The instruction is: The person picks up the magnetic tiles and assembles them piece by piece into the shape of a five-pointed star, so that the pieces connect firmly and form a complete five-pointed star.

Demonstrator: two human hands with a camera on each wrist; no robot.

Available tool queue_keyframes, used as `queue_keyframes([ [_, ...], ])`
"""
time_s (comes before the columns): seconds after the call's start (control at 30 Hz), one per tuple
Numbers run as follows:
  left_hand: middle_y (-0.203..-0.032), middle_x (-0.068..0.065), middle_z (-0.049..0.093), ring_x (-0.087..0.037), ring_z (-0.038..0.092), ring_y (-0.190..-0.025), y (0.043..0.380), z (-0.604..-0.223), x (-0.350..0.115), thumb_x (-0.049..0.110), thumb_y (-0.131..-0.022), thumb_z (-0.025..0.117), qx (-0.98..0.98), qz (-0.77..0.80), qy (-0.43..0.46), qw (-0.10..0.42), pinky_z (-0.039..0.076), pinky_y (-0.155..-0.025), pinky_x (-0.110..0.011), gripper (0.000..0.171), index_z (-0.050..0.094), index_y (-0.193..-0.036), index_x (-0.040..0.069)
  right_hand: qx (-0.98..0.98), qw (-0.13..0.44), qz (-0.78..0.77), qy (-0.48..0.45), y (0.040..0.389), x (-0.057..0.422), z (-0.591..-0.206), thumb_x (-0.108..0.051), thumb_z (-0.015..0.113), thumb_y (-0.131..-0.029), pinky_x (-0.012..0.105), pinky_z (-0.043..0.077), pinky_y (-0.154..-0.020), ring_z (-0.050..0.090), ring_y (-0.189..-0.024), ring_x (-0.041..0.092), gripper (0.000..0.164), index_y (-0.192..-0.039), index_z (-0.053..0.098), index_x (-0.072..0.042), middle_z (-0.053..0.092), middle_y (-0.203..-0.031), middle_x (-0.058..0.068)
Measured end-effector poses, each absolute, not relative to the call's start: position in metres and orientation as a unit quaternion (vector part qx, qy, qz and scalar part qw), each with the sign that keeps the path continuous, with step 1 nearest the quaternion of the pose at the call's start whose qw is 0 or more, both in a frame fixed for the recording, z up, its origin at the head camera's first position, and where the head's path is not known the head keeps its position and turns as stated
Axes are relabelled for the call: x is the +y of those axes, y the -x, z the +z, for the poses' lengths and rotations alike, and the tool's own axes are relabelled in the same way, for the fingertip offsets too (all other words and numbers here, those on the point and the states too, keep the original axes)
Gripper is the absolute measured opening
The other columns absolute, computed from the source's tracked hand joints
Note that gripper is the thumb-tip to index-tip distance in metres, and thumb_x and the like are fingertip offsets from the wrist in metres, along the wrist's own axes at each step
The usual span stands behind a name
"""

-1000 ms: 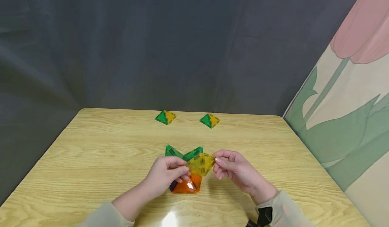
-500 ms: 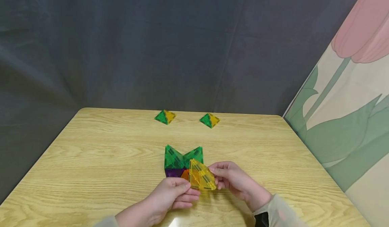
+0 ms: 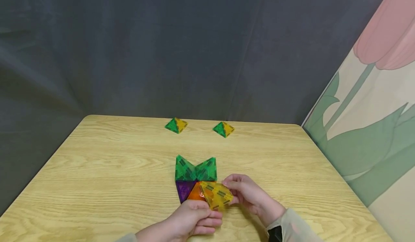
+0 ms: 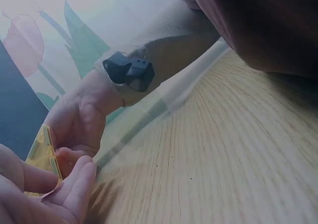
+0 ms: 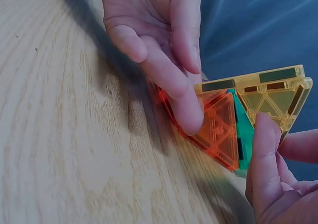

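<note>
A pair of joined yellow triangular magnetic tiles point(image 3: 218, 195) is tilted close over the right side of a small structure. My right hand point(image 3: 251, 195) pinches their outer corner between thumb and fingers. At their lower corner, my left hand point(image 3: 191, 218) holds on with its thumb and fingertips, its other fingers extended. Two green peaked pieces point(image 3: 206, 170) form the back of the structure. In front of them stand a purple tile point(image 3: 185, 189) on the left and an orange tile point(image 5: 218, 129), partly covered by the yellow tiles and my left hand.
Two green-and-yellow pyramids point(image 3: 176, 125) rest near the far edge of the wooden table point(image 3: 113, 162). Behind the table hangs a dark curtain point(image 3: 194, 47). A wall with a painted tulip point(image 3: 382, 26) rises at the right. A black device point(image 4: 129, 72) is strapped to the right wrist.
Both hands have brought the yellow tiles nearer to me, from over the green pieces to the structure's right front, turning them. The purple tile now shows. The left hand has moved down and right.
</note>
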State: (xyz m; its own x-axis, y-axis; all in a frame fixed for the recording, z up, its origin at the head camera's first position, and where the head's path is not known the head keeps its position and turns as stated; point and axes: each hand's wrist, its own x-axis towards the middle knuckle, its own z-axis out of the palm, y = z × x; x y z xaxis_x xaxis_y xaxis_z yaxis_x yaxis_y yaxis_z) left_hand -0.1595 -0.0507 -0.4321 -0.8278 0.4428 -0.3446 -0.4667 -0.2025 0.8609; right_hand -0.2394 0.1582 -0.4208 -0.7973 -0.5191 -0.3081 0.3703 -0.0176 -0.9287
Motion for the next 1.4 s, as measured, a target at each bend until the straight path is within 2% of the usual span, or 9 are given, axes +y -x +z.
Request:
queue_keyframes([
  [0.23,-0.118,-0.028,0.064,-0.034,0.066,-0.107,0.161,-0.434,-0.045,0.0,-0.103,0.042,0.545,0.786,0.022,0.29,0.056,-0.085,-0.046,0.022,0.042,-0.084,0.009,0.639,0.305,-0.705,0.042,0.245,0.159,-0.424,-0.01,0.058,-0.097,0.021,0.056,-0.057,0.066,-0.066,0.011,0.009,-0.095,0.06,-0.001,0.068,-0.084,0.007],
  [0.37,-0.122,-0.03,0.061,-0.036,0.064,-0.11,0.16,-0.434,-0.043,-0.001,-0.103,0.043,0.538,0.792,0.027,0.287,0.055,-0.086,-0.047,0.004,0.045,-0.102,-0.004,0.639,0.306,-0.704,0.045,0.247,0.158,-0.426,-0.009,0.057,-0.097,0.021,0.056,-0.058,0.067,-0.068,0.013,0.009,-0.096,0.061,0.0,0.069,-0.085,0.009],
  [0.47,-0.125,-0.031,0.059,-0.037,0.062,-0.112,0.159,-0.433,-0.043,0.0,-0.103,0.044,0.533,0.795,0.029,0.289,0.054,-0.088,-0.048,0.014,0.041,-0.113,-0.01,0.641,0.309,-0.702,0.047,0.248,0.157,-0.426,-0.009,0.056,-0.098,0.022,0.057,-0.058,0.068,-0.069,0.014,0.011,-0.097,0.061,0.001,0.069,-0.086,0.009],
  [0.63,-0.128,-0.03,0.057,-0.037,0.061,-0.115,0.158,-0.429,-0.041,0.002,-0.103,0.045,0.534,0.792,0.032,0.294,0.053,-0.089,-0.049,0.006,0.046,-0.101,-0.003,0.645,0.308,-0.698,0.045,0.249,0.156,-0.427,-0.008,0.055,-0.099,0.025,0.058,-0.06,0.068,-0.071,0.014,0.011,-0.098,0.061,0.001,0.07,-0.086,0.009],
  [0.77,-0.134,-0.034,0.051,-0.039,0.057,-0.119,0.159,-0.42,-0.039,0.009,-0.103,0.044,0.539,0.783,0.039,0.308,0.05,-0.093,-0.051,0.038,0.04,-0.122,-0.024,0.648,0.305,-0.696,0.044,0.251,0.155,-0.427,-0.008,0.055,-0.099,0.026,0.058,-0.062,0.069,-0.071,0.014,0.011,-0.098,0.06,0.002,0.069,-0.085,0.009],
  [0.87,-0.139,-0.039,0.042,-0.042,0.053,-0.123,0.159,-0.413,-0.04,0.014,-0.103,0.045,0.54,0.775,0.037,0.327,0.048,-0.096,-0.053,0.062,0.017,-0.137,-0.03,0.65,0.304,-0.696,0.043,0.251,0.155,-0.427,-0.008,0.055,-0.099,0.026,0.058,-0.062,0.069,-0.072,0.014,0.011,-0.098,0.06,0.002,0.069,-0.086,0.009],
  [0.93,-0.14,-0.042,0.038,-0.045,0.049,-0.126,0.159,-0.409,-0.043,0.016,-0.103,0.045,0.537,0.771,0.031,0.341,0.045,-0.098,-0.055,0.066,0.014,-0.138,-0.03,0.65,0.303,-0.696,0.041,0.252,0.154,-0.428,-0.008,0.055,-0.099,0.026,0.058,-0.062,0.068,-0.071,0.014,0.011,-0.098,0.061,0.002,0.069,-0.086,0.009],
  [1.27,-0.136,-0.038,0.046,-0.045,0.052,-0.123,0.159,-0.408,-0.06,0.02,-0.103,0.043,0.542,0.751,-0.026,0.377,0.046,-0.097,-0.055,0.065,0.018,-0.139,-0.028,0.655,0.308,-0.689,0.043,0.251,0.152,-0.429,-0.009,0.056,-0.098,0.023,0.055,-0.057,0.066,-0.066,0.01,0.01,-0.096,0.061,0.0,0.068,-0.08,0.004],
  [1.4,-0.127,-0.033,0.057,-0.041,0.06,-0.115,0.16,-0.407,-0.066,0.021,-0.103,0.045,0.559,0.738,-0.041,0.376,0.052,-0.091,-0.05,0.056,0.034,-0.135,-0.024,0.68,0.293,-0.671,0.047,0.251,0.149,-0.43,-0.009,0.059,-0.097,0.02,0.048,-0.048,0.057,-0.055,0.008,0.011,-0.096,0.062,0.0,0.065,-0.072,0.002],
])
